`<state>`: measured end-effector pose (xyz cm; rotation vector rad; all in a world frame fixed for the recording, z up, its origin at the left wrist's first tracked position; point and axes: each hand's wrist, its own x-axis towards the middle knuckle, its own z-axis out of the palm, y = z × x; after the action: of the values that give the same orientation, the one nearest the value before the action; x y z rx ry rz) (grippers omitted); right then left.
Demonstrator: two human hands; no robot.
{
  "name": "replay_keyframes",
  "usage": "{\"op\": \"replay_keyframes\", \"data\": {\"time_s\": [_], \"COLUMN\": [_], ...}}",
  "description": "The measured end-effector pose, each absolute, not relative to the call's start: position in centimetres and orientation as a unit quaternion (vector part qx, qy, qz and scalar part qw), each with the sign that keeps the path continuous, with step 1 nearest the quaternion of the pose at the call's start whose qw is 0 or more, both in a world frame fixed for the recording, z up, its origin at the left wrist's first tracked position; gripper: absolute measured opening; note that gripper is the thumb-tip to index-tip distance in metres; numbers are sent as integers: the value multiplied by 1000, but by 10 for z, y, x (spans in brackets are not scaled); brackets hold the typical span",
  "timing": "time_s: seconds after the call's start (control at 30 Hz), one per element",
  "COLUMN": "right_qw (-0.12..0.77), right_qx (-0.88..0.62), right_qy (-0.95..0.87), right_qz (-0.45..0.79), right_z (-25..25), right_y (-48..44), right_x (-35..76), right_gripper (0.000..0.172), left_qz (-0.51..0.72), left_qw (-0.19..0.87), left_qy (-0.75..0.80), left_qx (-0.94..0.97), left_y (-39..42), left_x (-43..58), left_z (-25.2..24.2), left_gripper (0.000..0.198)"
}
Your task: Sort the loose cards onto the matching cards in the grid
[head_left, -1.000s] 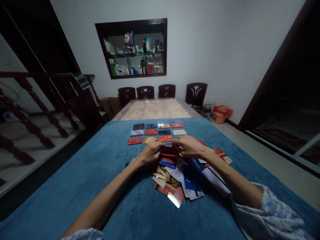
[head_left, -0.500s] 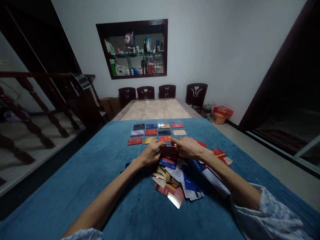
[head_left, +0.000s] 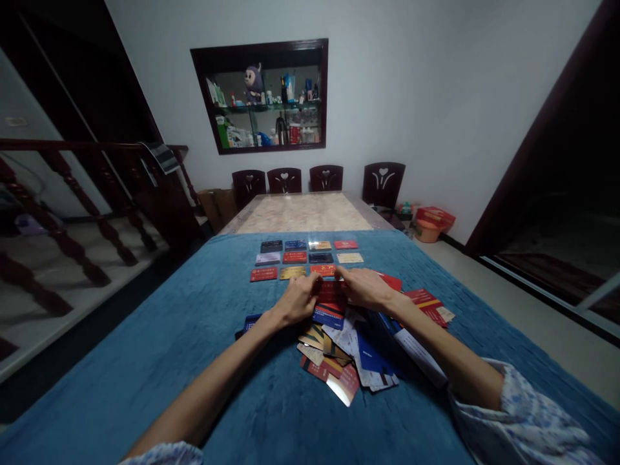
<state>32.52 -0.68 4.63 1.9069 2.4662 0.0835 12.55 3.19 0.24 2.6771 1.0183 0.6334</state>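
L hand + R hand pinching dark-red card (poss. several, can't tell), far end of loose card pile, nearside of card rows. Step: prob. squaring up; next needs steady two-sided grip.

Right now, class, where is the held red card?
In the head view, the dark red card is just right of centre, between left hand and right hand, below the card rows.
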Motion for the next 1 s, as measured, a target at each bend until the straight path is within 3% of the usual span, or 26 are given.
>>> {"op": "replay_keyframes", "data": {"time_s": [0.2, 0.43, 0.63, 1.0], "right_qw": [-16, -59, -62, -61], "right_qx": [604, 582, 577, 561], "right_qy": [797, 811, 812, 823], "right_qz": [2, 15, 57, 63], "right_z": [53, 46, 43, 50], "right_y": [-10, -11, -11, -14], "right_x": [323, 322, 321, 322], "right_gripper": [32, 43, 37, 42], "left_qz": [242, 263, 268, 234], "left_qw": [105, 85, 84, 71], "left_qy": [349, 363, 361, 374], "left_qx": [899, 890, 889, 894], "left_y": [35, 38, 38, 38], "left_x": [123, 122, 120, 113], "left_z": [3, 7, 9, 14], "left_gripper": [34, 37, 38, 53]}}
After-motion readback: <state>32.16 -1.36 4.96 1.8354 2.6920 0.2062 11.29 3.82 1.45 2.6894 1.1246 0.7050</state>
